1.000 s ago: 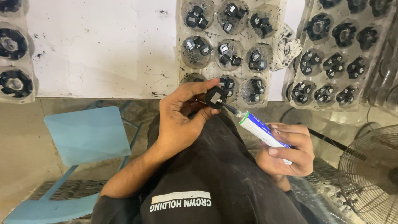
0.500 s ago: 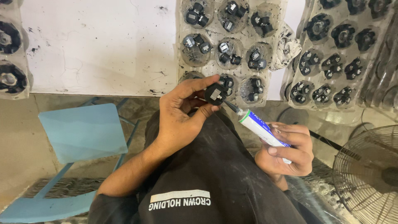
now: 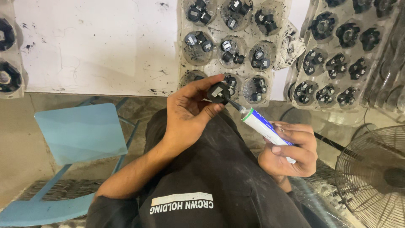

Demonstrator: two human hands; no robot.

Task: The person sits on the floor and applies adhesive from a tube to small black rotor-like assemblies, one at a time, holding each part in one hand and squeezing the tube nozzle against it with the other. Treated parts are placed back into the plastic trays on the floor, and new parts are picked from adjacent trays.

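Observation:
My left hand (image 3: 187, 112) pinches a small black part (image 3: 218, 92) between thumb and fingers, raised above my dark-clothed knee (image 3: 219, 169). My right hand (image 3: 291, 152) grips a white and blue tube (image 3: 263, 126) with a green collar and a thin dark nozzle. The nozzle tip touches the underside of the black part. Behind the part, a clear plastic tray (image 3: 230, 50) lies against the white surface, its round cups each holding small black parts.
A second clear tray (image 3: 337, 59) of larger black parts leans at the right, and another tray (image 3: 8, 55) shows at the left edge. A light blue chair (image 3: 80, 131) stands at the left. A wire fan guard (image 3: 373, 173) sits at the lower right.
Both hands have held nearly still, with the nozzle staying at the black part. The view has shifted slightly.

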